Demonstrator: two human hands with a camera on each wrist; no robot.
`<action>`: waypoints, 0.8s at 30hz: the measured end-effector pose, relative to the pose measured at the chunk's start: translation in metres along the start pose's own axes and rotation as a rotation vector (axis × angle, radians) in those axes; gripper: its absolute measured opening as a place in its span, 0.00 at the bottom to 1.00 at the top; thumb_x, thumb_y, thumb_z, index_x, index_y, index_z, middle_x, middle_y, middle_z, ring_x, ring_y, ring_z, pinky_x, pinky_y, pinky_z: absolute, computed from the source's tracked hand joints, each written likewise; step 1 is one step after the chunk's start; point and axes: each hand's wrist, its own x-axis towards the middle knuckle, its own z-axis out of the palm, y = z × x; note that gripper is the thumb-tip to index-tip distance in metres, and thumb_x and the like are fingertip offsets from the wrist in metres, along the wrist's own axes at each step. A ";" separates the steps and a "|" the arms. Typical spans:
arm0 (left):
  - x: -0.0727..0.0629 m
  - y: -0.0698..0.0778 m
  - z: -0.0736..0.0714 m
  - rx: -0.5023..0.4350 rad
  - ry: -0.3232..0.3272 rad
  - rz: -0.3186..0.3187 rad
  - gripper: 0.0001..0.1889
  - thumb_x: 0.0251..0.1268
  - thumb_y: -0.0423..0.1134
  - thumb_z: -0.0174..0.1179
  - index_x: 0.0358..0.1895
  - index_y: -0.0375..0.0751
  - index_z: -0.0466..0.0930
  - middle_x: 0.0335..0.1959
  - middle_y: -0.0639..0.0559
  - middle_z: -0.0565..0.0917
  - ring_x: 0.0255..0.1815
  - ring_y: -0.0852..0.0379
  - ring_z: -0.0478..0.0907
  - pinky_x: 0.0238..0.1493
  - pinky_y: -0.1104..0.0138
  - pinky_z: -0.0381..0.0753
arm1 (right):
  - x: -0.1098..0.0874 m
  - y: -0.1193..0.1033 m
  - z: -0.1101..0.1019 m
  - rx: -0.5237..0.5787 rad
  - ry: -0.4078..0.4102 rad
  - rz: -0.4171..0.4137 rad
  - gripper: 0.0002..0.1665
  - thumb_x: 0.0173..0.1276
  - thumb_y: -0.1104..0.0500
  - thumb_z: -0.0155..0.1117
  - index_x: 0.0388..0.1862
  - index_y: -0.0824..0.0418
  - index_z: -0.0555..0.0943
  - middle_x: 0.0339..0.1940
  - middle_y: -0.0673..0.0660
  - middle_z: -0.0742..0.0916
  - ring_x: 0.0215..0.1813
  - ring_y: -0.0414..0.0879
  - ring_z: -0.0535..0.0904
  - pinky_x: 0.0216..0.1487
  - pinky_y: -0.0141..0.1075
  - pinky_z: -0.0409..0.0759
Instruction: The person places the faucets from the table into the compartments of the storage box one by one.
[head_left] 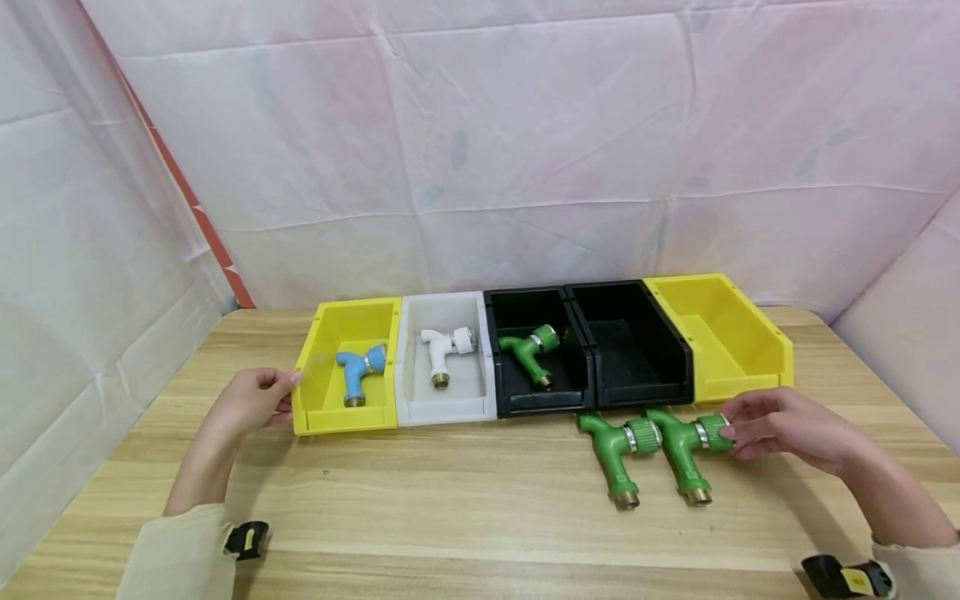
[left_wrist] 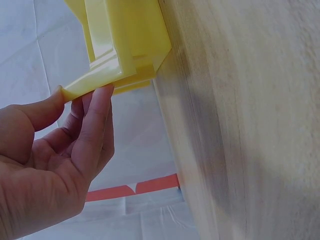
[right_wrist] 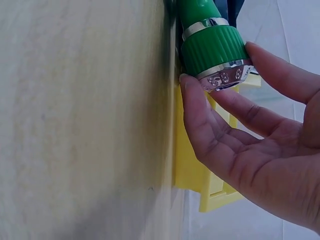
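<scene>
My left hand pinches the side edge of the left yellow bin, thumb on the rim and fingers beneath it in the left wrist view. A blue tap lies in that bin. On the right, my right hand holds the ribbed knob of a green tap between thumb and fingers; the knob's chrome end shows in the right wrist view. Just left of it lies another green tap, its brass end pointing toward me. Both sit in front of the bins on the wooden table.
Beside the left bin stand a white bin with a white tap, a black bin with a green tap, a second black bin and a yellow bin. A pale curtain hangs behind.
</scene>
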 end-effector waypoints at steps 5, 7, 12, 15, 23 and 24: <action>0.000 0.000 0.000 0.004 0.004 0.002 0.21 0.72 0.43 0.43 0.45 0.22 0.70 0.31 0.43 0.73 0.28 0.57 0.75 0.32 0.67 0.81 | 0.000 -0.002 0.000 -0.045 0.030 0.015 0.16 0.64 0.70 0.54 0.45 0.83 0.68 0.34 0.53 0.81 0.35 0.45 0.80 0.36 0.40 0.81; -0.001 0.000 0.000 0.008 0.003 0.001 0.21 0.72 0.43 0.43 0.45 0.22 0.70 0.31 0.43 0.73 0.28 0.57 0.75 0.32 0.68 0.81 | -0.001 -0.003 -0.001 -0.059 0.039 0.015 0.17 0.64 0.70 0.55 0.45 0.84 0.68 0.34 0.54 0.81 0.35 0.45 0.80 0.36 0.40 0.81; 0.000 -0.001 -0.001 0.012 0.000 -0.001 0.21 0.72 0.43 0.44 0.45 0.22 0.70 0.32 0.42 0.73 0.29 0.56 0.75 0.32 0.68 0.81 | -0.001 -0.006 0.000 -0.096 0.061 0.014 0.17 0.63 0.68 0.56 0.44 0.84 0.69 0.34 0.54 0.81 0.34 0.45 0.80 0.36 0.39 0.81; 0.001 -0.002 0.000 0.000 -0.003 0.006 0.20 0.72 0.43 0.44 0.45 0.22 0.71 0.33 0.42 0.73 0.30 0.56 0.74 0.32 0.68 0.81 | -0.001 -0.008 0.001 -0.128 0.081 0.013 0.18 0.64 0.67 0.56 0.44 0.84 0.69 0.34 0.54 0.81 0.33 0.46 0.80 0.35 0.39 0.81; 0.003 -0.003 0.000 -0.016 -0.007 0.002 0.20 0.72 0.43 0.44 0.45 0.23 0.71 0.32 0.43 0.74 0.29 0.56 0.75 0.32 0.69 0.81 | -0.005 -0.013 -0.002 -0.177 0.101 -0.023 0.18 0.65 0.68 0.55 0.44 0.85 0.69 0.33 0.51 0.82 0.32 0.45 0.80 0.34 0.37 0.81; 0.002 -0.004 0.000 -0.018 -0.009 0.004 0.20 0.72 0.43 0.44 0.45 0.23 0.71 0.32 0.43 0.74 0.29 0.56 0.75 0.32 0.69 0.81 | -0.005 -0.013 -0.002 -0.181 0.102 -0.025 0.18 0.65 0.68 0.55 0.44 0.85 0.69 0.33 0.50 0.82 0.32 0.45 0.80 0.34 0.37 0.81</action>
